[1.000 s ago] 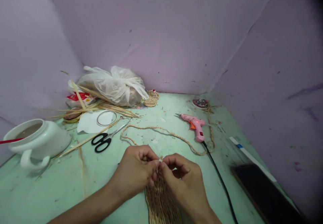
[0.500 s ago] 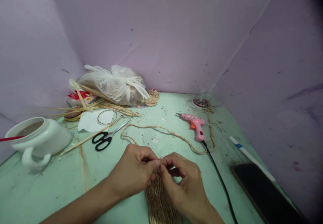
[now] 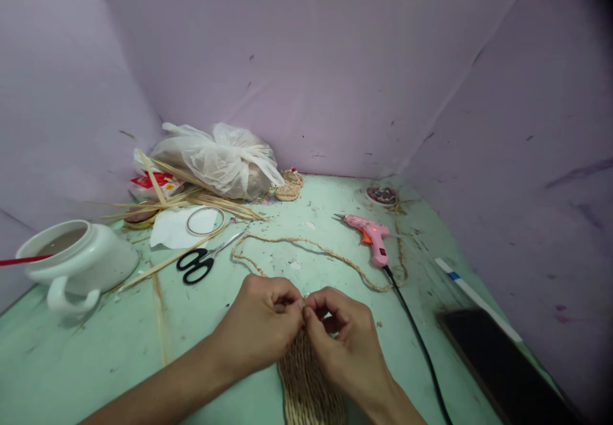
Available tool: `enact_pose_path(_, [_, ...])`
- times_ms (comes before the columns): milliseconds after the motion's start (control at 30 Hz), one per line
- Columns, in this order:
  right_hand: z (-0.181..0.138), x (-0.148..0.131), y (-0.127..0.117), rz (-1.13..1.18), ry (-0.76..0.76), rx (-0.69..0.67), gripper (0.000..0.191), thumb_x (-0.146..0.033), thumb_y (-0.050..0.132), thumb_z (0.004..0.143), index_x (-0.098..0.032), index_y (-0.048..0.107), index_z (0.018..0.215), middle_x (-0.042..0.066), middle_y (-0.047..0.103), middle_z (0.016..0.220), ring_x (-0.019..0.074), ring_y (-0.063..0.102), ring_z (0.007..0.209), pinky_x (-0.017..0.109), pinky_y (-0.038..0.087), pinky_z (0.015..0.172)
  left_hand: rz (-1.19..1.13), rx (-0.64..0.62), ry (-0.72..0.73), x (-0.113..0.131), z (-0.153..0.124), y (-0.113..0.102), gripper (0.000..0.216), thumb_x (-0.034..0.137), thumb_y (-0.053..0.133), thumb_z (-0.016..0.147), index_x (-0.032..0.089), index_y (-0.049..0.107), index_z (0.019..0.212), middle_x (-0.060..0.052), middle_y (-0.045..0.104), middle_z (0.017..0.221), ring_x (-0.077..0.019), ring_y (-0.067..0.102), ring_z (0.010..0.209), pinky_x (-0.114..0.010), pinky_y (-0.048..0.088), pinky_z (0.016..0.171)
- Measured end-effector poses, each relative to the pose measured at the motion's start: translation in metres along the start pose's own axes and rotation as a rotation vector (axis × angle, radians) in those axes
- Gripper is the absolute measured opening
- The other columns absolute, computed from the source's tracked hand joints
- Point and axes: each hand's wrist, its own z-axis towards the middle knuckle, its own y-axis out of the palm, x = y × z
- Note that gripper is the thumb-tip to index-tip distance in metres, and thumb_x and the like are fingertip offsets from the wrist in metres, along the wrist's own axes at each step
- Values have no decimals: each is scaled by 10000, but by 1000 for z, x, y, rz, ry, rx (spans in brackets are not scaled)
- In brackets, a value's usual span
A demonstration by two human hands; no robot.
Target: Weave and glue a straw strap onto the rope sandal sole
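Low in the middle of the head view lies a brown woven strip point(image 3: 309, 380) made of lengthwise twisted cords. At its far end my left hand point(image 3: 268, 323) pinches the edge, thumb against forefinger. My right hand point(image 3: 342, 342) pinches the same end from the other side, and the fingertips of both hands almost meet. What exactly sits between the fingertips is mostly hidden. Just beyond my hands a twisted straw cord point(image 3: 306, 241) curves across the table toward the right.
Right of my hands are a pink glue gun point(image 3: 368, 233) with a black cable and a dark phone-like slab point(image 3: 498, 367). To the left are black-handled scissors point(image 3: 198, 264), a metal ring point(image 3: 205, 221), a white pot point(image 3: 86, 262) and straw strips. A white plastic bag point(image 3: 225, 160) stands behind.
My hands keep their pinch at the strip's end, with only slight finger movement. The whole view has shifted a little.
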Motion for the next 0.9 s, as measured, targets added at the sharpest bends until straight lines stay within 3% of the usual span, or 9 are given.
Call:
enact_pose_path(433, [1, 0, -1, 13, 25, 21, 174, -191, 495, 769, -147, 613, 649, 36, 612, 634, 130, 585, 548, 211, 458, 476, -187, -49, -110, -2, 0, 2, 152, 196, 494, 662, 136, 614, 590, 10, 554, 453, -110, 515, 419, -208, 406, 434])
enact_pose_path(733, [1, -2, -2, 69, -10, -6, 196, -154, 501, 772, -168, 691, 820, 47, 653, 727, 147, 620, 638, 218, 484, 514, -354, 10, -200, 0, 5, 4, 121, 216, 535, 715, 117, 577, 659, 2, 575, 471, -110, 545, 425, -227, 464, 460])
enact_pose_path(900, [2, -1, -1, 130, 60, -5, 150, -202, 534, 771, -152, 674, 790, 50, 657, 731, 148, 612, 646, 224, 478, 537, -411, -58, -208, -1, 5, 1, 90, 197, 509, 731, 122, 555, 712, 14, 569, 476, -102, 537, 416, -225, 467, 453])
